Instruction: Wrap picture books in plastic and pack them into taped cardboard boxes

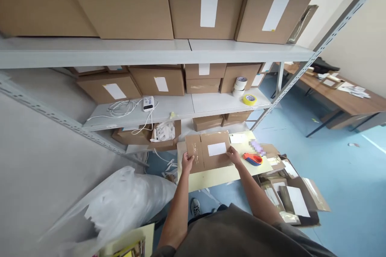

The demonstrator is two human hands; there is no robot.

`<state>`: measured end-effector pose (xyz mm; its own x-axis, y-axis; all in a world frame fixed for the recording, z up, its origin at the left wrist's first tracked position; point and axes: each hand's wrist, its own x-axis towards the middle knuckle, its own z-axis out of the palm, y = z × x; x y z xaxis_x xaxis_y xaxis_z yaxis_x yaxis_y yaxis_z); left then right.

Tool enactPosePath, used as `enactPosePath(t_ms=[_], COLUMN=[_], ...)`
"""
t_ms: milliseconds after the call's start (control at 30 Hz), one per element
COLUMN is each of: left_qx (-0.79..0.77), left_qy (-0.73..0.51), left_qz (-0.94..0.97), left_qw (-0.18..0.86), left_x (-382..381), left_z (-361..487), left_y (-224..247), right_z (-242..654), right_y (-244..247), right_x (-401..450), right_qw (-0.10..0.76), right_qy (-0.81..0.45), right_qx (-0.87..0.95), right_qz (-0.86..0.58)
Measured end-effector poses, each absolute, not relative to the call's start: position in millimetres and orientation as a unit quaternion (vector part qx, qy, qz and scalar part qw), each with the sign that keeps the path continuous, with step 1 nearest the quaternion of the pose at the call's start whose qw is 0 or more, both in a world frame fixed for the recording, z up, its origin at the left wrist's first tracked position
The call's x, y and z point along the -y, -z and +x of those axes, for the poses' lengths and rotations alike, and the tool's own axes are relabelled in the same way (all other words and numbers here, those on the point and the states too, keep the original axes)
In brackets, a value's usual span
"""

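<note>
A brown cardboard box (216, 160) with a white label and clear tape on its left part is over the pale yellow table (200, 181). My left hand (187, 163) grips its left edge, with the fingers closed on the cardboard. At its right edge my right hand (233, 155) holds the cardboard near the label. A red and blue tape dispenser (253, 159) lies on the table to the right of my right hand. Beyond it are a purple item (257, 147) and a white paper (238, 138).
Boxes fill the grey shelf (150, 57) ahead. Tape rolls (240, 84) and a power strip (148, 103) sit on the middle shelf. A large plastic bag (129, 194) stands left; an open carton of flattened boxes (297, 200) is right. A desk (350, 98) stands farther right.
</note>
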<state>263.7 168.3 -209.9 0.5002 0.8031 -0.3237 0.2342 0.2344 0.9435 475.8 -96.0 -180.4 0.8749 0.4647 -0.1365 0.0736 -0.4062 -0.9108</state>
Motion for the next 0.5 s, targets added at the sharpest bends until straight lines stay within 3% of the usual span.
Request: enactPosePath(t_ms=[167, 500], left_qx=[-0.437, -0.451], left_qy=[-0.203, -0.181], left_qz=[0.596, 0.617], left_qw=[0.643, 0.618], left_x=[-163, -141], left_z=[274, 305], left_y=[220, 197], right_z=[471, 498], right_y=[183, 177], right_x=[97, 127], right_qw=[0.49, 0.525], right_qy=[-0.197, -0.252], right_qx=[0.15, 0.158], right_qz=[-0.836, -0.797])
